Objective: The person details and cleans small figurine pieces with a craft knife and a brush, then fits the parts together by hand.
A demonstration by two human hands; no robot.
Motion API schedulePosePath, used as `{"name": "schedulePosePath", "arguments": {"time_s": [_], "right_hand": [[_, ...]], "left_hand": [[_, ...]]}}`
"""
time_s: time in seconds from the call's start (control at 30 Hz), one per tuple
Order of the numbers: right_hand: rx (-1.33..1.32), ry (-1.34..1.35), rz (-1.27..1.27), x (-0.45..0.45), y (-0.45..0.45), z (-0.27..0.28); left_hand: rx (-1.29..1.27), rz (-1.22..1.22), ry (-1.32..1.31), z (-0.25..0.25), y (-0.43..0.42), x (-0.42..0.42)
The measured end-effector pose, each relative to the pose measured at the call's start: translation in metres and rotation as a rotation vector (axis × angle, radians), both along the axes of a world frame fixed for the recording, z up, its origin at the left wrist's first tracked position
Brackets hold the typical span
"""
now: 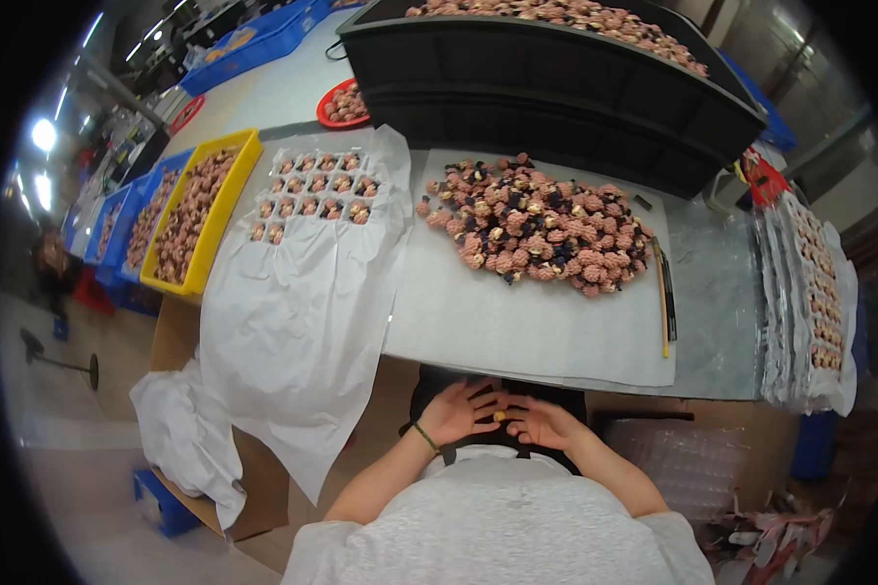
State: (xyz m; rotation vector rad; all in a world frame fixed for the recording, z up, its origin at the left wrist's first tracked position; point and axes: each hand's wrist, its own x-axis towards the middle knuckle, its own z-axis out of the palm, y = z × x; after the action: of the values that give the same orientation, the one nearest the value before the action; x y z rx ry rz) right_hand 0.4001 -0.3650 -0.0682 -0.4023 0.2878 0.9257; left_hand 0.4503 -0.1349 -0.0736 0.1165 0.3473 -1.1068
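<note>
My left hand (456, 413), with a green band at the wrist, is held low over my lap, just below the table's front edge. Its fingers are spread. Facing it is my right hand (544, 422), fingers also apart, the fingertips of both close together. A small yellow thing (499, 416) shows at the fingertips; I cannot tell whether it is held or worn on a finger. On the table beyond lies a heap of small knobbly pink pieces (546, 229) with dark and cream parts, on a white sheet (517, 336). Neither hand touches the heap.
A yellow pen-like stick (664, 307) and a black one (669, 292) lie right of the heap. Behind stands a large black bin (517, 97) of pieces. At left are a partly filled clear tray (322, 185), white paper (293, 312) and a yellow bin (251, 156); stacked trays (812, 302) stand right.
</note>
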Motion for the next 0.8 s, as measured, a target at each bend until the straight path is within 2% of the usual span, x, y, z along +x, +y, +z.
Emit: {"name": "schedulePosePath", "arguments": {"time_s": [0.03, 0.1, 0.13, 0.17, 0.23, 0.27, 0.3, 0.33, 0.37, 0.43, 0.5, 0.53, 0.6, 0.73, 0.8], "right_hand": [[0.003, -0.009, -0.031, 0.0, 0.001, -0.005], [-0.083, 0.006, 0.02, 0.01, 0.0, -0.004], [-0.34, -0.11, 0.135, 0.012, -0.004, 0.002], [-0.34, -0.112, 0.111, 0.012, -0.006, 0.001], [-0.866, -0.274, -0.105, 0.015, -0.015, -0.004], [-1.523, -0.618, 0.078, 0.028, -0.024, -0.014], [-1.525, -0.612, 0.083, 0.03, -0.026, -0.019], [-1.804, -0.919, 0.001, 0.029, -0.023, -0.024], [-2.064, -1.245, -0.095, 0.027, -0.018, -0.026], [-2.098, -1.227, -0.058, 0.025, -0.003, -0.008], [-2.158, -1.173, -0.008, 0.025, 0.001, -0.006], [-2.156, -1.165, -0.003, 0.022, 0.002, -0.004], [-2.044, -1.032, 0.154, 0.024, -0.001, 0.003], [-2.141, -1.102, 0.096, 0.014, -0.001, -0.006], [-2.1, -1.248, 0.287, 0.009, -0.001, 0.013]], "left_hand": [[0.003, -0.031, -0.009, -0.008, 0.0, 0.0], [0.194, -0.188, -0.021, -0.017, -0.005, 0.011], [0.238, -0.327, -0.099, -0.027, 0.002, 0.026], [0.481, -0.415, -0.086, -0.023, 0.005, 0.039], [0.894, -0.357, -0.407, -0.016, 0.006, 0.057], [0.89, -0.362, -0.408, -0.027, 0.008, 0.063], [1.279, -0.543, -1.035, -0.049, 0.01, 0.07], [1.617, -0.712, -1.699, -0.065, 0.013, 0.07], [1.613, -0.722, -1.695, -0.072, 0.009, 0.061], [1.95, -0.594, -1.88, -0.081, -0.011, 0.043], [1.914, -0.598, -1.824, -0.069, -0.019, 0.047], [1.847, -0.69, -1.803, -0.071, -0.016, 0.045], [1.782, -0.765, -1.776, -0.069, -0.015, 0.043], [1.812, -0.773, -1.831, -0.066, -0.01, 0.034], [1.815, -0.775, -1.845, -0.053, -0.012, 0.034]]}}
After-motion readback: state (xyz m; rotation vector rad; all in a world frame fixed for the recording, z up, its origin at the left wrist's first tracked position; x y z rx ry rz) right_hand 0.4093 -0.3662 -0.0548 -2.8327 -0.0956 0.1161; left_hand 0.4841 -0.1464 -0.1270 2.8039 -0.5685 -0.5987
